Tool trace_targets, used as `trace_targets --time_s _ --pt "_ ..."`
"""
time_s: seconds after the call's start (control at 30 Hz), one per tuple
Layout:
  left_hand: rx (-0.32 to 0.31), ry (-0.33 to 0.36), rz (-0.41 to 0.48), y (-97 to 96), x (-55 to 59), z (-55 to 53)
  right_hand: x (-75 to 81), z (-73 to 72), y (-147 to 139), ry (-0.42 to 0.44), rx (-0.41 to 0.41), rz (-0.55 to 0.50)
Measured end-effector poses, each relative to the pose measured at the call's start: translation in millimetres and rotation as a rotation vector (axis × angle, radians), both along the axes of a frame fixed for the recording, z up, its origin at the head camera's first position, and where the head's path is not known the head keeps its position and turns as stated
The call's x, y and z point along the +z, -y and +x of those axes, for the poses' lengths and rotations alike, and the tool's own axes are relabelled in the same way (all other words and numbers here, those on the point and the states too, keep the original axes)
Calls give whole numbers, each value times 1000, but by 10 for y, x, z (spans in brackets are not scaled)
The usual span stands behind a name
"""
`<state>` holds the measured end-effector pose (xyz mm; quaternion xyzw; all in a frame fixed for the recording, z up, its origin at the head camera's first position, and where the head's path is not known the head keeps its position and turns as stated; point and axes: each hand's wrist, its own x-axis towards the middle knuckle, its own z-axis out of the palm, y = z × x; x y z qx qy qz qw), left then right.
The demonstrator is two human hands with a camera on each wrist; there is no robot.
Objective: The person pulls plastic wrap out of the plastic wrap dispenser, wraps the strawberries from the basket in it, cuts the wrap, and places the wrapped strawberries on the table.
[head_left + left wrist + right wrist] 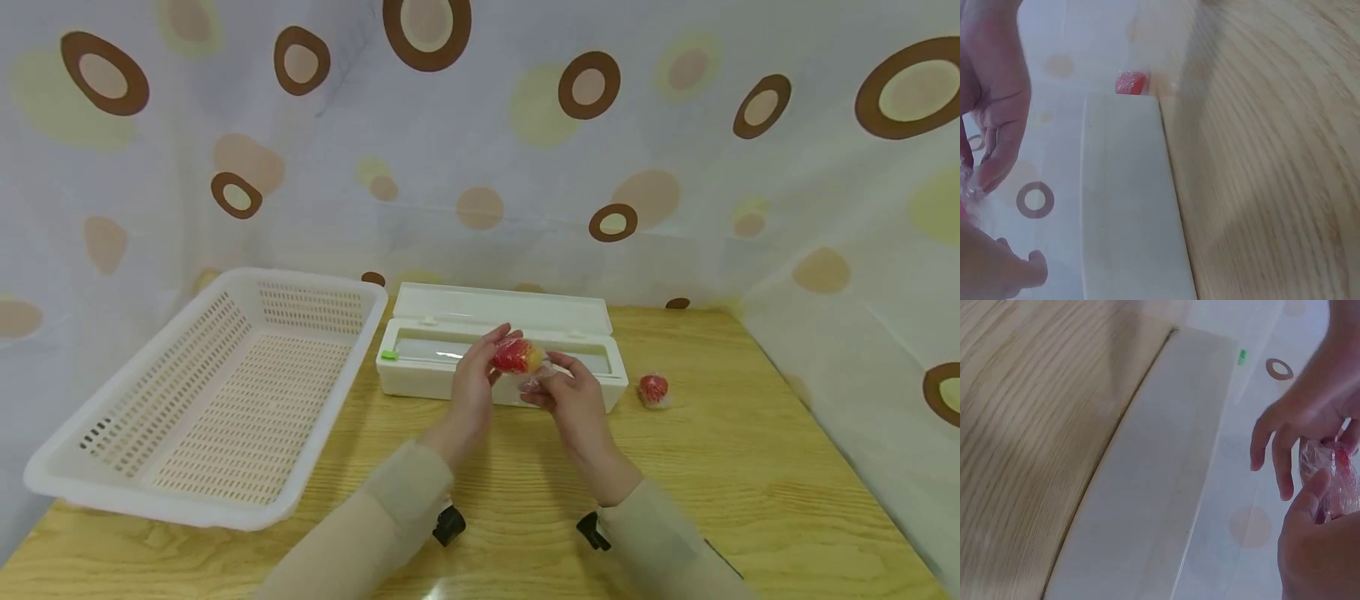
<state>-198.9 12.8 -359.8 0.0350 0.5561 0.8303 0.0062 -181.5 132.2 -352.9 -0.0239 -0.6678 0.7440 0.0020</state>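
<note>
Above the front of a white cling film dispenser (420,383), my left hand (472,379) holds a red-and-yellow apple (516,356), fingers curled around its far side. My right hand (577,404) pinches loose clear cling film (537,380) at the apple's right end. The right wrist view shows the crinkled film (1319,459) between both hands; much of the apple is hidden there. In the left wrist view, the apple is mostly cut off at the left edge. The dispenser's lid (502,304) stands raised at the back.
A white perforated plastic basket (300,492) stands on the left of the wooden table (750,467). To the right of the dispenser lies another red, film-wrapped piece (654,390). A patterned sheet (480,150) hangs behind the table and along its sides.
</note>
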Motion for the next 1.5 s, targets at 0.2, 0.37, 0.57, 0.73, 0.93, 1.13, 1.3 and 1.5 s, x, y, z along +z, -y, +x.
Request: trace_targets --time_s 0.2,0.37,0.57,0.73,0.93,1.13,1.3,1.5 --pt "-74 33 24 -43 -29 106 153 -139 -99 101 -73 -170" --pt "-4 -5 -138 -77 -30 156 212 -237 -100 80 -115 -74" --pt "126 20 -243 -93 -21 168 194 -214 -34 18 -119 39" --pt "136 61 -219 -89 -3 166 186 -151 27 -81 -128 202" --pt "-22 33 -148 -41 48 173 190 -143 -38 -130 -213 205" --pt "-136 -8 -119 9 64 139 164 -104 -33 -167 -165 245" --pt "-110 -13 -168 36 38 100 161 -87 -36 -146 -68 326" --pt "-108 10 -177 12 15 105 172 -90 -76 -134 -50 405"
